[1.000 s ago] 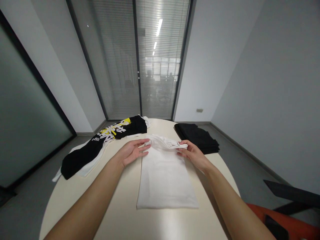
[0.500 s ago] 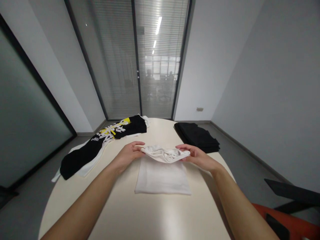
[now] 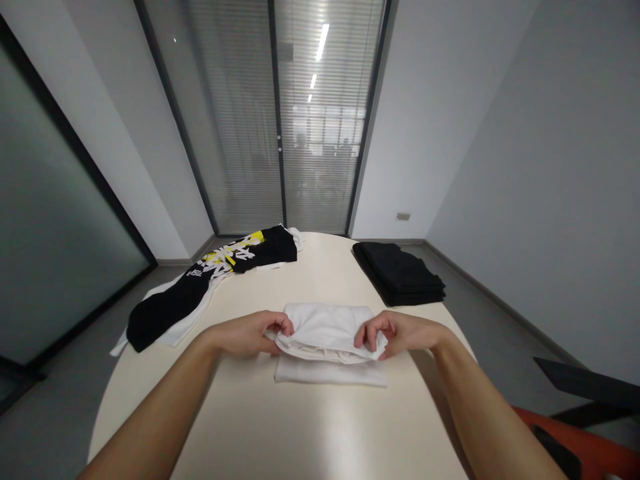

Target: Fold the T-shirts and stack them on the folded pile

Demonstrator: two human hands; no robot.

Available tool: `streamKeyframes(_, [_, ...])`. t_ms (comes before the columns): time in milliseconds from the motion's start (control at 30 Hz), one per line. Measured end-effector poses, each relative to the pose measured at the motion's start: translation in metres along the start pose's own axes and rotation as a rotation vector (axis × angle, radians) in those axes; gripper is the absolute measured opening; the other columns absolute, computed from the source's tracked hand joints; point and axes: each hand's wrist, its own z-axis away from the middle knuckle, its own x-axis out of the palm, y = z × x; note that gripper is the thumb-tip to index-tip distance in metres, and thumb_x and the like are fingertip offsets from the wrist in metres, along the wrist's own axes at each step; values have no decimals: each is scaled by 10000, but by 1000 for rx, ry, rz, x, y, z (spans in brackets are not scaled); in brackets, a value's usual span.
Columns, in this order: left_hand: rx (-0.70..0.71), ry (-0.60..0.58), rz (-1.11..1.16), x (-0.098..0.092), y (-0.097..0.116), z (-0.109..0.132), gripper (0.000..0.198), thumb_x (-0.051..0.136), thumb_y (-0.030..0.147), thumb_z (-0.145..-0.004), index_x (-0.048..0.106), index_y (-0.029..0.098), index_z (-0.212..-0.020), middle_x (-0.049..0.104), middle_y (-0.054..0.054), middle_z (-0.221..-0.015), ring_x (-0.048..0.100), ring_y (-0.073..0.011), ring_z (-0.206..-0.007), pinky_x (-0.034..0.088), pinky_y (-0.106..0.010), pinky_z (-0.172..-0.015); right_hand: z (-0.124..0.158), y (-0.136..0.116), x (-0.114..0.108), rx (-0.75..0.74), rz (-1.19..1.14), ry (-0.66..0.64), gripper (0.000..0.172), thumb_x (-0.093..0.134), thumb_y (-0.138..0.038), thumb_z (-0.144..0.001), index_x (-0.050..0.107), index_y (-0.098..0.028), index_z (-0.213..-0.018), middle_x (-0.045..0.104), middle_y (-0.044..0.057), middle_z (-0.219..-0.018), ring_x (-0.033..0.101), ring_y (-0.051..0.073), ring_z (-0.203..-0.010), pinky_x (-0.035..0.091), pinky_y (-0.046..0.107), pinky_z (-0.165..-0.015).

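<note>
A folded white T-shirt (image 3: pixel 327 327) lies across the table in front of me, its upper flap doubled over toward me. The flap's near edge is slightly raised and bunched, and a flat lower layer shows beneath it. My left hand (image 3: pixel 260 333) pinches the left corner of that flap, fingers curled over the cloth. On the opposite corner my right hand (image 3: pixel 383 332) grips the flap with fingers bent and the thumb under the edge.
A stack of folded black clothes (image 3: pixel 400 273) sits at the table's back right. Along the left edge lie black and white shirts (image 3: pixel 215 270) with a yellow and white print. An orange chair (image 3: pixel 565 440) stands at the lower right, beyond the rim of the round table (image 3: pixel 270 427).
Both hands have brought the held edge of the white T-shirt toward me and down, laying the flap over the lower layer. The camera view has shifted slightly.
</note>
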Motion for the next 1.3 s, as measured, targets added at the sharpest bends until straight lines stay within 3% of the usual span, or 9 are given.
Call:
streamKeyframes(233, [-157, -88, -12, 3, 2, 4, 288, 707, 224, -608, 600, 175, -871, 571, 55, -754, 517, -102, -612, 378, -201, -579, 2, -8, 6, 111, 43, -78, 329, 857, -387, -680, 780, -162, -907, 705, 98, -1220, 667, 194, -1043, 488, 225, -779])
streamKeyframes(633, [-96, -125, -308, 11, 12, 7, 224, 729, 215, -642, 727, 211, -865, 659, 19, -823, 560, -159, -794, 430, -222, -709, 6, -21, 13, 199, 59, -138, 361, 867, -370, -660, 810, -200, -973, 735, 83, -1184, 664, 236, -1133, 508, 284, -950])
streamKeyframes(767, [-98, -91, -356, 11, 9, 8, 284, 757, 250, -636, 738, 227, -918, 676, 16, -862, 569, -161, -781, 424, -218, -678, 11, -21, 9, 256, 77, -118, 420, 847, -439, -677, 804, -204, -1023, 771, 78, -1065, 715, 212, -980, 546, 211, -710])
streamKeyframes(867, [-67, -92, -332, 9, 12, 8, 230, 777, 373, -690, 744, 211, -850, 692, 0, -863, 597, -169, -779, 434, -229, -691, 14, -17, 4, 298, 82, -107, 427, 764, -515, -762, 801, -183, -1027, 780, 77, -905, 697, 143, -663, 431, 167, -466])
streamKeyframes(933, [-14, -46, -322, 10, 15, 7, 275, 702, 458, -792, 734, 190, -739, 696, -26, -840, 614, -178, -784, 449, -248, -737, 10, -14, 3, 222, 63, -11, 418, 733, -541, -785, 807, -158, -935, 764, 74, -816, 627, 118, -552, 404, 185, -440])
streamKeyframes(1000, [61, 95, -351, 13, 17, 3, 350, 640, 494, -854, 731, 188, -711, 703, -59, -890, 631, -203, -854, 460, -283, -827, 0, -10, 4, 70, 90, 202, 407, 724, -546, -796, 799, -154, -870, 738, 66, -757, 598, 122, -570, 442, 212, -498])
streamKeyframes(1100, [172, 293, -425, 22, 14, -5, 437, 740, 496, -781, 734, 241, -1136, 590, -112, -1370, 513, -303, -1271, 363, -385, -1088, -18, -4, 11, -160, 256, 481, 371, 723, -520, -817, 786, -189, -972, 733, 92, -946, 642, 175, -802, 505, 270, -680])
streamKeyframes(1200, [99, 189, -502, 30, 1, -10, 1023, 847, 525, -635, 397, 307, -1528, 154, -99, -1673, 120, -375, -1524, 154, -510, -1212, -29, 4, 15, -248, 440, 439, 462, 806, -474, -747, 743, -247, -1144, 669, 101, -1208, 599, 250, -1090, 485, 377, -938])
streamKeyframes(1300, [8, 48, -563, 32, -10, -12, 1159, 836, 586, -615, 255, 317, -1581, 19, -112, -1681, -28, -402, -1529, 77, -591, -1204, -30, 13, 16, -217, 520, 371, 589, 841, -454, -705, 690, -275, -1245, 640, 88, -1264, 540, 280, -1204, 392, 451, -1085])
